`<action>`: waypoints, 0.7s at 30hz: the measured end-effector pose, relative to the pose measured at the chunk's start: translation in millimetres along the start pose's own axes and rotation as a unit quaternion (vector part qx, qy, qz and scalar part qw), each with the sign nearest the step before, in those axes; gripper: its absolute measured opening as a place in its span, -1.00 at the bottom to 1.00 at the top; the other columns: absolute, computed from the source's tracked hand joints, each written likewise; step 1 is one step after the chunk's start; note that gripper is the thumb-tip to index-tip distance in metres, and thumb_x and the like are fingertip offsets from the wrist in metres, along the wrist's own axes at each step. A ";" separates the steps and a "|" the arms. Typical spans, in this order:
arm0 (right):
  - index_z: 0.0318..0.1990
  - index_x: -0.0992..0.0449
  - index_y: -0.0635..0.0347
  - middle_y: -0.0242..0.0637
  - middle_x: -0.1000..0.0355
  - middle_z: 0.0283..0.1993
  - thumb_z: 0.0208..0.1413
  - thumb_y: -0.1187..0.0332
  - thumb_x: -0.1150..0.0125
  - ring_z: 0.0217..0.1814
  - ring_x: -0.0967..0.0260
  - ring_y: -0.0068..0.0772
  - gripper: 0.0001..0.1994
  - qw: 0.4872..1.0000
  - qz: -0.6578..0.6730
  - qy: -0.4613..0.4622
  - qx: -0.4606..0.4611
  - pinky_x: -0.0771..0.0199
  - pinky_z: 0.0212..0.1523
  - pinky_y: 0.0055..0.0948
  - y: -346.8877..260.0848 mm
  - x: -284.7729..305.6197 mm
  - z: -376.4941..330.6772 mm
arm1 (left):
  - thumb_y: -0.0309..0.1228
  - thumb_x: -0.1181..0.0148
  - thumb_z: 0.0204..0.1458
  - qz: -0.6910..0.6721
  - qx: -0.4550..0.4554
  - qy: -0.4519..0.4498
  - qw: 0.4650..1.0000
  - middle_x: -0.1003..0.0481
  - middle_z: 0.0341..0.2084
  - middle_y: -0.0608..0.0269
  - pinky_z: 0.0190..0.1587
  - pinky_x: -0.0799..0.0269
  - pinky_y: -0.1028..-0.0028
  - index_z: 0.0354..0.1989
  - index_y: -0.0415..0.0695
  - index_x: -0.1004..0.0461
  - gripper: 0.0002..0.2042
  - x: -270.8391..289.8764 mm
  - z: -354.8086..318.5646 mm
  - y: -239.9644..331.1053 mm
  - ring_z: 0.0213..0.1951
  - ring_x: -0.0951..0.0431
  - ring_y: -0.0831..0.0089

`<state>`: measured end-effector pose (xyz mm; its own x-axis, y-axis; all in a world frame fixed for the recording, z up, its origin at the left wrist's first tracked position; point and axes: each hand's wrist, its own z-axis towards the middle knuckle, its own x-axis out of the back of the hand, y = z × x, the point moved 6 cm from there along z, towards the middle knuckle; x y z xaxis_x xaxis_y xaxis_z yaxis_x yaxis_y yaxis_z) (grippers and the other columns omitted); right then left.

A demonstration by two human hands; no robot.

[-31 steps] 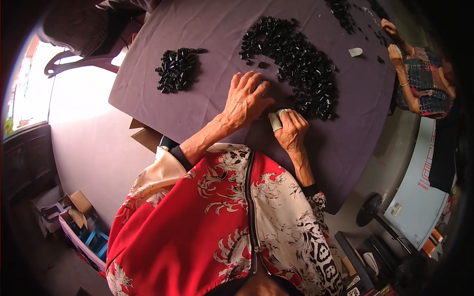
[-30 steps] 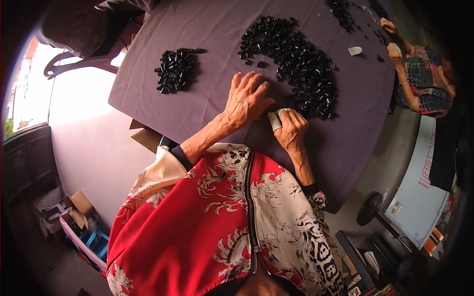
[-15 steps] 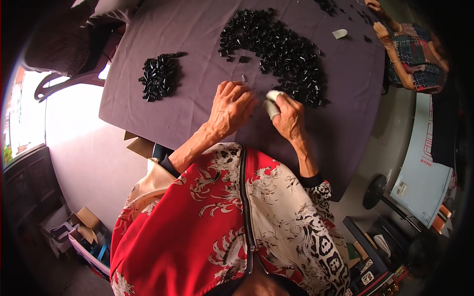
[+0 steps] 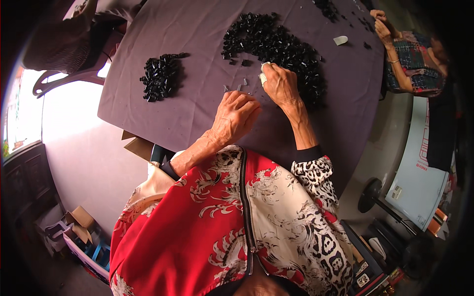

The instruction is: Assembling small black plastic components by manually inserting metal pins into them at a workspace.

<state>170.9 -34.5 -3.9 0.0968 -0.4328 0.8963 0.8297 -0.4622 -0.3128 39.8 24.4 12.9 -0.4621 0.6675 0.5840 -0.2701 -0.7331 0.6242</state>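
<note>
Two piles of small black parts sit on your purple table: a big curved pile at about 1 o'clock from your hands and a small pile at about 10 o'clock. Your right hand rests at the near edge of the big pile, fingers curled around a small white piece that peeks out by your thumb. Your left hand lies just beside it, at about 7 o'clock from the right one, knuckles up and fingers bent; you cannot tell from here if it holds anything. A few loose grey bits lie on the table between your hands. I think those loose bits could get bumped and roll away if your wrist slides over them. The white piece could slip out too, because your grip on it looks light. Another person's hands work at the far corner, at about 2 o'clock.
</note>
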 end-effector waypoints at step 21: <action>-0.24 -0.51 0.27 -0.05 -0.48 -0.33 -0.08 0.63 -0.01 -0.32 -0.48 -0.15 -0.77 0.952 0.297 0.050 -0.057 -0.48 -0.31 -0.37 -28.5 25.9 -26.4 | -0.45 -0.04 0.11 -0.598 0.422 0.130 0.669 -0.49 -0.38 0.12 -0.20 -0.45 0.44 -0.31 -0.21 -0.39 -0.91 3.4 -6.8 -58.4 -0.37 -0.52 0.42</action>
<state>135.2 -53.0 19.9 0.4725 -0.7126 0.5186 0.5803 -0.1913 -0.7916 48.2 68.5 -25.0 -0.5022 0.5842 -0.6375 -0.0566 0.7135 0.6984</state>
